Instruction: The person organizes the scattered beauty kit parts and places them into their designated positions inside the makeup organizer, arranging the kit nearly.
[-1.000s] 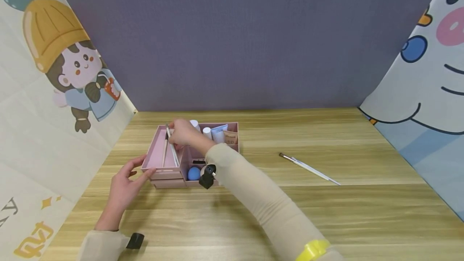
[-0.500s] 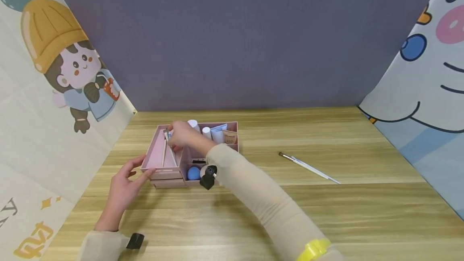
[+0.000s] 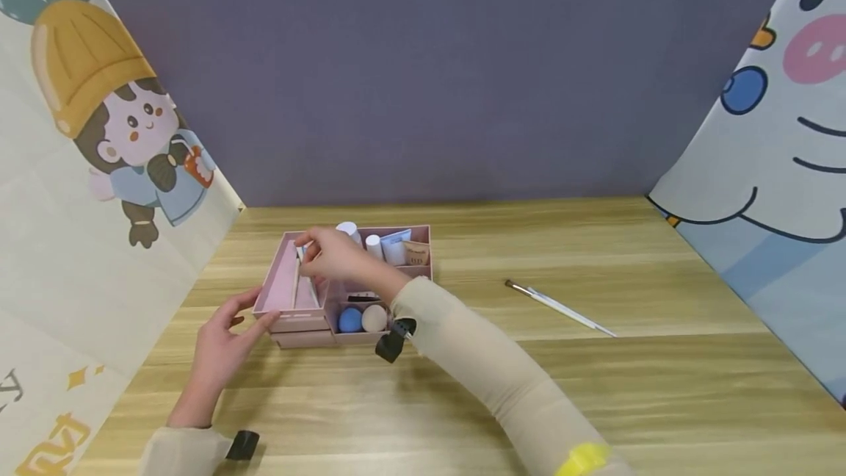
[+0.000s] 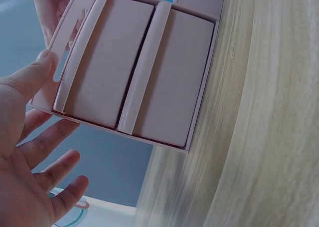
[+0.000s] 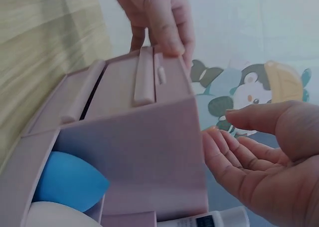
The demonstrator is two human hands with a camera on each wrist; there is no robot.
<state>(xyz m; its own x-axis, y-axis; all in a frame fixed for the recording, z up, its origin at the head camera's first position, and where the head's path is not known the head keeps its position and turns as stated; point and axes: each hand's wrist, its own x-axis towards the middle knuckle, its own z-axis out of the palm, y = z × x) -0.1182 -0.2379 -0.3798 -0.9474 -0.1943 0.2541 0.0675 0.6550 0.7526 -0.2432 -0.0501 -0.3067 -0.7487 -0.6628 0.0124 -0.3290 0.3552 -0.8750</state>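
A pink makeup organizer (image 3: 300, 325) stands at the left of the table, its two drawers closed. My left hand (image 3: 221, 347) holds its front left corner, thumb on the front near the top and fingers at the side; the remaining fingers are spread in the air in the left wrist view. My right hand (image 3: 338, 255) is over the organizer's open top tray (image 3: 280, 289). Slim makeup brushes (image 3: 295, 286) lie in that tray, partly hidden by the hand. In the right wrist view, the right thumb and fingers stand apart with nothing visible between them.
A blue makeup sponge (image 3: 350, 319) and a beige sponge (image 3: 374, 319) sit in the organizer's front compartment. Behind are white-capped containers (image 3: 374, 247) and tubes (image 3: 395, 247). Two more brushes (image 3: 562, 308) lie on the table at the right. A grey panel (image 3: 449, 79) rises behind.
The brush my right hand held by its upper end now lies in the top tray. The right fingers have loosened and lifted slightly. The left hand keeps its place on the corner.
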